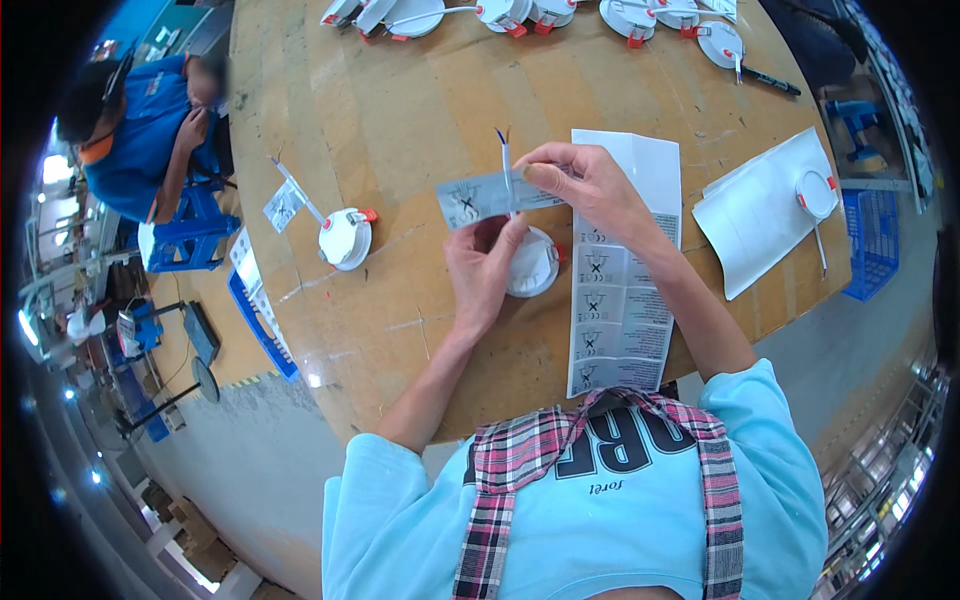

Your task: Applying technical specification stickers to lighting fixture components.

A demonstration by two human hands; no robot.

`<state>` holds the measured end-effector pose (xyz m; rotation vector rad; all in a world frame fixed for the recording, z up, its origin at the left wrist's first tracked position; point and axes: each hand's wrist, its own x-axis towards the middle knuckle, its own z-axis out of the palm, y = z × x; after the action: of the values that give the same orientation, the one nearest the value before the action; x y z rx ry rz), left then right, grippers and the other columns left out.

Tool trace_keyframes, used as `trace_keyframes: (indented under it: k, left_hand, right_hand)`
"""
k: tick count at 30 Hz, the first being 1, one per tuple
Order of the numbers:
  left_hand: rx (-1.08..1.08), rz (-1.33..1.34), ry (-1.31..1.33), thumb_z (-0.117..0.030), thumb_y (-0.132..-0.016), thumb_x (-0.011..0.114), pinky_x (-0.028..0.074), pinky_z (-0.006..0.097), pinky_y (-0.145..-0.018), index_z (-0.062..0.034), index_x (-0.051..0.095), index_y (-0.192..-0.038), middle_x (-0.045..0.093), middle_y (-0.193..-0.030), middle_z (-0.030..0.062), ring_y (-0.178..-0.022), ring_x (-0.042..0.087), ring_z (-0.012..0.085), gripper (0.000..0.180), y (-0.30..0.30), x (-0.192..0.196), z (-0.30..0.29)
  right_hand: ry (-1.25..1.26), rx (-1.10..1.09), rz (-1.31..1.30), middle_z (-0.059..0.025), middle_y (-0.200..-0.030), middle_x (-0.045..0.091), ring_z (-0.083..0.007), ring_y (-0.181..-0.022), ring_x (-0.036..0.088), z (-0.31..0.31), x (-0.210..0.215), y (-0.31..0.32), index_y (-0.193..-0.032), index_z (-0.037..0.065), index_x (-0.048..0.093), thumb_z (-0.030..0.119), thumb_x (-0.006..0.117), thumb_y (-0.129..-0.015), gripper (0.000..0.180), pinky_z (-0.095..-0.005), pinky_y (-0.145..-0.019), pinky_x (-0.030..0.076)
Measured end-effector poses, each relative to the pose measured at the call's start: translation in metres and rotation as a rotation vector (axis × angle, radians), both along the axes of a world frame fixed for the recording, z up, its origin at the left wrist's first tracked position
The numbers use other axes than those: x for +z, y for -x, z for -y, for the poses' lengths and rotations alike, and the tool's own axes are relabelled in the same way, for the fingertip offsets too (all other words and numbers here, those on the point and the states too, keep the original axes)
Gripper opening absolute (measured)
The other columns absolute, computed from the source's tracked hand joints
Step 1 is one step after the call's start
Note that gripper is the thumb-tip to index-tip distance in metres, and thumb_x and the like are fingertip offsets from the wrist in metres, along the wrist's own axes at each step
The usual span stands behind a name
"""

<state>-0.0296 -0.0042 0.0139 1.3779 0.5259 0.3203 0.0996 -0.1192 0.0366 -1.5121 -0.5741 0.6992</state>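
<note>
A silver-grey printed label point(470, 203) lies across a white cable point(506, 165) whose bare coloured wire ends point away from me. My right hand point(605, 195) pinches the label's right part between thumb and fingers, close to the cable. With thumb and fingers curled together, my left hand point(476, 278) grips the cable's lower part, just below the label. The cable belongs to a round white downlight point(533, 268) with a red clip, beside my left hand. Under my right forearm lies a sheet of labels point(625, 300), its far part bare backing.
Another downlight point(345, 238) with a label on its cable sits at left. White sheets point(760, 220) with a downlight point(817, 195) on top lie at right. Several downlights line the far edge, near a black marker point(770, 82). A person in blue point(140, 130) sits at left.
</note>
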Motion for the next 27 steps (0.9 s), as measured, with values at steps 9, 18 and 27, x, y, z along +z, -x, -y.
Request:
trace_keyframes:
  k: [9,18,27]
  left_hand:
    - [-0.094,-0.050,0.017,-0.013,-0.086,0.065,0.047,0.025,-0.075,0.0038,0.061,-0.107,0.066,-0.093,0.0057,-0.083,0.060,0.0101,0.027,0.006,0.014,-0.002]
    - [-0.023,0.037,-0.117,-0.024,-0.087,0.061,0.045,0.030,-0.087,0.0025,0.054,-0.118,0.061,-0.109,0.0114,-0.101,0.058,0.0171,0.041,0.014,0.051,-0.050]
    - [-0.342,-0.185,-0.314,-0.021,-0.086,0.067,0.048,0.024,-0.072,0.0006,0.066,-0.089,0.066,-0.077,0.0036,-0.076,0.061,0.0083,0.022,-0.031,0.056,-0.069]
  right_hand:
    - [0.077,0.090,0.049,-0.0018,-0.084,0.063,-0.0071,-0.079,0.055,-0.001,0.013,-0.001,-0.098,-0.002,0.065,0.029,0.061,-0.091,0.031,-0.0223,-0.072,0.044]
    - [0.147,0.138,0.122,-0.0042,-0.081,0.066,-0.0095,-0.078,0.061,-0.004,0.017,0.009,-0.095,-0.003,0.065,0.018,0.061,-0.089,0.021,-0.0247,-0.071,0.048]
    - [0.296,0.078,0.338,-0.0091,-0.078,0.067,-0.0230,-0.077,0.065,0.000,0.039,0.025,-0.088,-0.001,0.066,0.016,0.066,-0.081,0.018,-0.0326,-0.073,0.050]
